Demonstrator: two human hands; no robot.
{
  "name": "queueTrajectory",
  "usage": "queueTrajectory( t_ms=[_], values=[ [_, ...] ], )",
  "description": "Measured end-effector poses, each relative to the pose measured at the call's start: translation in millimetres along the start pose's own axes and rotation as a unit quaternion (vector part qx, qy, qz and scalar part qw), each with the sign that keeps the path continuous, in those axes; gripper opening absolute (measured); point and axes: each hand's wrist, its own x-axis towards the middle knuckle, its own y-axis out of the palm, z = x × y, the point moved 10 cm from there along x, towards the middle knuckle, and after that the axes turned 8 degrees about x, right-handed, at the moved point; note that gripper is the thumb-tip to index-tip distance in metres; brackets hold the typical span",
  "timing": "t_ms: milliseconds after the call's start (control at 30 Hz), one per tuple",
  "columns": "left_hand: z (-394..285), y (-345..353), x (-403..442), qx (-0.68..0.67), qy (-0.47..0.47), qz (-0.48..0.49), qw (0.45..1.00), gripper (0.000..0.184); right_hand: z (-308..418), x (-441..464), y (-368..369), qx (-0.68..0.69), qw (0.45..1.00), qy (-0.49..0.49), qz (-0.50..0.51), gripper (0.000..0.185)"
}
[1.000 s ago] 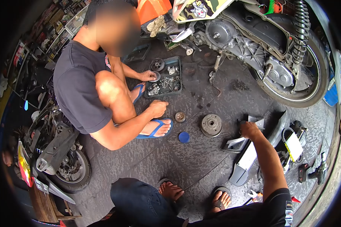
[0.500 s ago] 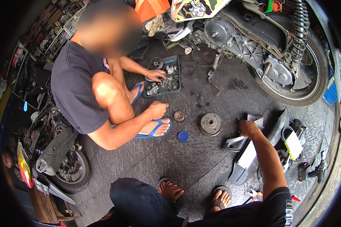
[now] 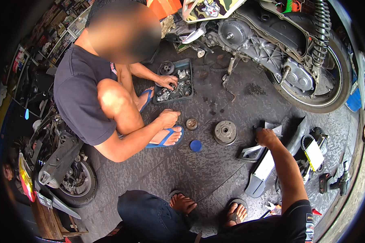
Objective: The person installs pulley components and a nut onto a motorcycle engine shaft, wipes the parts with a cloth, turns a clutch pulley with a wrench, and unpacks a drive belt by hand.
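Observation:
My right hand (image 3: 267, 138) rests at the grey and white cover parts (image 3: 260, 174) on the floor at the right, its fingers curled at a small dark thing that I cannot make out. My left hand is out of view. To the left of my right hand lies a round metal clutch part (image 3: 226, 133). Farther left are a small open tin (image 3: 192, 124) and a blue lid (image 3: 196, 146). Across from me, a crouching co-worker has one hand in a black tray (image 3: 192, 87) of small metal parts; the other hand is near the knee.
A motorcycle engine (image 3: 267, 52) and rear wheel (image 3: 332, 105) stand at the upper right. Another motorcycle wheel (image 3: 79, 182) is at the left. A cordless power tool (image 3: 341, 182) lies at the far right. A wooden bench (image 3: 48, 216) is at the lower left.
The co-worker's hand has moved right, from the tray's left side into the small parts, and the round disc it held is no longer plainly seen. My right hand has stayed in place.

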Motion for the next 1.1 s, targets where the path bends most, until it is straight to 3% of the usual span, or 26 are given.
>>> queueTrajectory(
  t_ms=[200, 733, 833, 900, 1033, 1100],
  values=[
    [9, 19, -2, 0.018, 0.010, 0.049, 0.999, 0.029, 2, -2, -2, -0.003, 1.000, -0.001, 0.008, 0.027],
    [10, 14, -5, -0.004, 0.004, 0.000, 1.000, 0.035, -1, 1, -2, 0.021, 0.999, -0.014, -0.021, 0.028],
    [24, 38, -10, 0.017, -0.016, 0.052, 0.998, 0.030, 1, -1, -4, 0.019, 1.000, -0.013, -0.016, 0.028],
    [21, 38, -8, -0.047, -0.003, 0.049, 0.998, 0.030, 3, -3, -7, 0.017, 1.000, -0.013, -0.013, 0.027],
    [5, 15, 0, -0.022, 0.024, 0.045, 0.998, 0.031, 3, -4, -7, 0.014, 1.000, 0.002, 0.007, 0.027],
    [4, 22, -2, -0.090, 0.049, 0.037, 0.994, 0.031, 1, -3, -3, 0.011, 1.000, 0.009, 0.013, 0.028]
  ],
)
